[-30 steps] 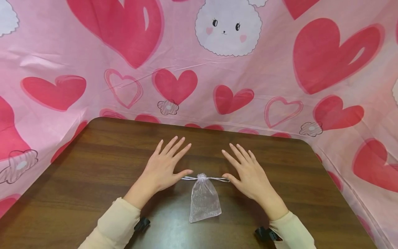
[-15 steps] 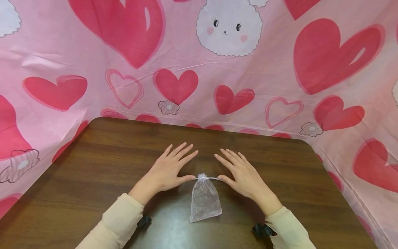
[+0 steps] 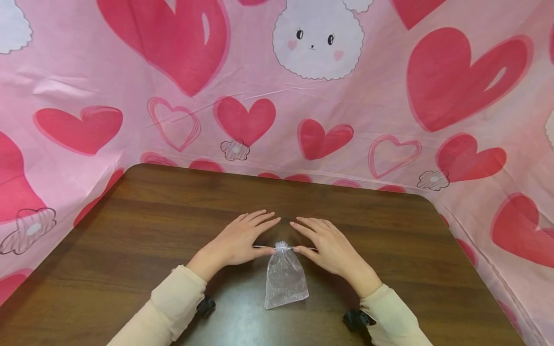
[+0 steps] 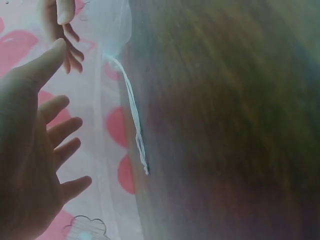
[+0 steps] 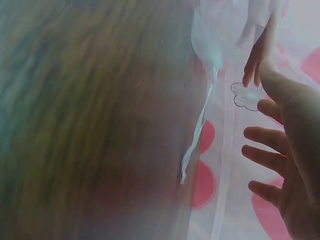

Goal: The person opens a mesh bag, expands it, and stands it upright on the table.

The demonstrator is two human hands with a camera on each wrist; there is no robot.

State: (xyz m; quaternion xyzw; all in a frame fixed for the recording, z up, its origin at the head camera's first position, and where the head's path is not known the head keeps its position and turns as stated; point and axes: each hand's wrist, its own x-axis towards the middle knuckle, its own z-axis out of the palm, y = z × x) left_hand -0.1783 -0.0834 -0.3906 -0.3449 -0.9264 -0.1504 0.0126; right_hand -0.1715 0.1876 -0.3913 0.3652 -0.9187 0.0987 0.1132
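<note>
Organza drawstring pouch [image 3: 285,284], sheer whitish, lies flat on the dark wood-grain table [image 3: 173,211], between the two hands. Gathered neck [image 3: 281,245] points away from the person, bottom seam toward them. No contents made out through the mesh.

Left hand [image 3: 233,242]: fingers straight, a little spread, wide gap between forefinger and thumb; nothing held. Right hand [image 3: 333,245]: mirror pose, likewise holding nothing. In the head view both thumbs cross over the drawstrings, tips just beside the neck. Wrist views show left cord [image 4: 132,110] and right cord [image 5: 197,127] lying out sideways, apart from the thumbs; hands read as hovering. Any light contact with the neck: cannot tell.

Step in hand (judgement): approach to the neck, no grip taken. Next move would call for lowering the hands and bringing thumb and forefinger together on the gathers or cords. Thin cords lying on the wood may be hard to pick up; the light mesh would probably slide if nudged.

Edges: far table edge well beyond the fingertips, backed by the pink heart-print cloth [image 3: 246,72]. Side edges well apart from the pouch; near edge out of view. Ample wood either side for drawing the hands outward; least room lies between the opposing fingertips.
</note>
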